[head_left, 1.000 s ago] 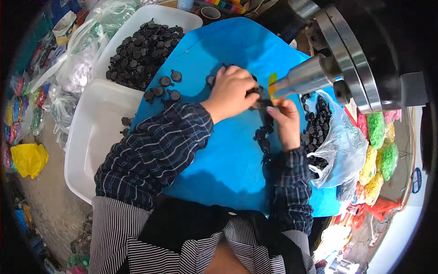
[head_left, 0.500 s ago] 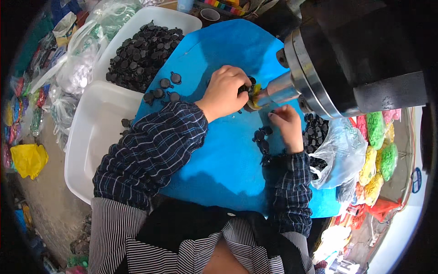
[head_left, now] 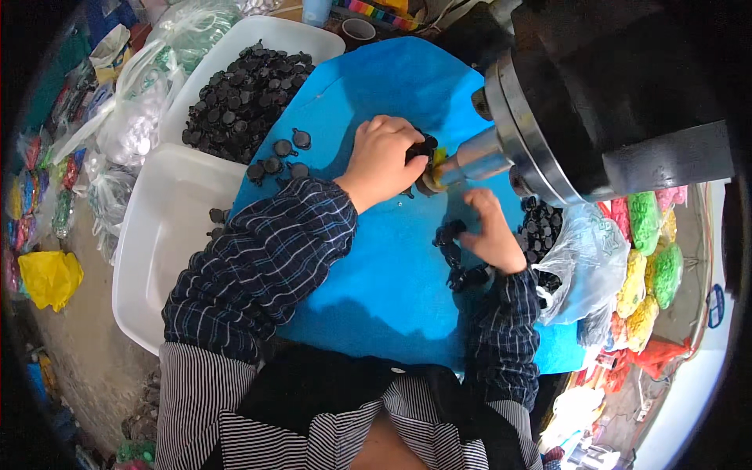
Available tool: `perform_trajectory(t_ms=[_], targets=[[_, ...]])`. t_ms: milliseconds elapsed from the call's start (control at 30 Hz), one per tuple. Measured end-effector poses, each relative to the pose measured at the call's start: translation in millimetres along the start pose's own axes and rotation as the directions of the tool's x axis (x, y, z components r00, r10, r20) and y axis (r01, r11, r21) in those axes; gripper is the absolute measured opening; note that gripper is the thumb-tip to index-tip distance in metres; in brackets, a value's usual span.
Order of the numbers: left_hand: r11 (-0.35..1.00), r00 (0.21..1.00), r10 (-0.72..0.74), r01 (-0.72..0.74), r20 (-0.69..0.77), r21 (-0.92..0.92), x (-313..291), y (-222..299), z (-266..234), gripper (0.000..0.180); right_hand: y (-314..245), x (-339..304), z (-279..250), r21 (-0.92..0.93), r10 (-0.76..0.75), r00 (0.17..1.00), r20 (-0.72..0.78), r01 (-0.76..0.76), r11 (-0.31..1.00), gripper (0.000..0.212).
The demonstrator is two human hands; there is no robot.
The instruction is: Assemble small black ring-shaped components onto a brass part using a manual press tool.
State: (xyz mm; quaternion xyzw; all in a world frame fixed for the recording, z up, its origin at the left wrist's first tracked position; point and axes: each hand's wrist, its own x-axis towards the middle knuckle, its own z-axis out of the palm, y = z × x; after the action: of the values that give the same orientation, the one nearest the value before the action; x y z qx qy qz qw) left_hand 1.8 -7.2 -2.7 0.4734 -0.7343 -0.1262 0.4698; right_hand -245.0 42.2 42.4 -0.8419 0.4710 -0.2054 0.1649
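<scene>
My left hand (head_left: 382, 160) is closed at the middle of the blue work surface (head_left: 376, 282). Dark pieces (head_left: 424, 146) show between its thumb and fingers, beside the metal tip of the machine (head_left: 479, 157). My right hand (head_left: 495, 235) is to the right of and below that tip, thumb and fingers apart, with nothing visible in it. Beside its thumb lies a small row of black caps with little tabs (head_left: 452, 249). Several similar round black caps (head_left: 283, 147) are scattered left of my left hand. Whatever is under my left palm is hidden.
A white bin (head_left: 317, 43) full of black caps stands at the upper left. Below it, another white bin (head_left: 129, 258) holds a few. A clear plastic bag (head_left: 583, 254) and more black caps (head_left: 540, 227) lie at the right. The machine's large dark body overhangs the upper right.
My right hand has drawn down and away from the machine tip, and its pinched fingers have spread apart near the row of black caps. My left hand has barely moved.
</scene>
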Motion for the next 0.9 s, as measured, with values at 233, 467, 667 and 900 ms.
perform_trajectory(t_ms=[233, 467, 667, 900], targets=[[0.998, 0.998, 0.063, -0.062, 0.029, -0.03, 2, 3, 2, 0.026, 20, -8, 6, 0.493, 0.508, 0.842, 0.18, -0.524, 0.694, 0.036], [0.99, 0.99, 0.138, -0.138, 0.041, 0.001, 4, 15, 11, 0.025, 7, 22, 41, 0.904, 0.372, 0.926, -0.06, -0.108, 0.414, 0.027], [1.0, 1.0, 0.017, -0.017, -0.008, 0.021, 2, 2, 0, 0.024, -11, 19, 19, 0.648, 0.375, 0.918, -0.129, -0.208, 0.732, 0.017], [0.999, 1.0, 0.014, -0.014, -0.002, 0.031, 1, 4, 1, 0.026, -31, 6, 1, -0.04, 0.375, 0.874, 0.309, -0.382, 0.923, 0.029]])
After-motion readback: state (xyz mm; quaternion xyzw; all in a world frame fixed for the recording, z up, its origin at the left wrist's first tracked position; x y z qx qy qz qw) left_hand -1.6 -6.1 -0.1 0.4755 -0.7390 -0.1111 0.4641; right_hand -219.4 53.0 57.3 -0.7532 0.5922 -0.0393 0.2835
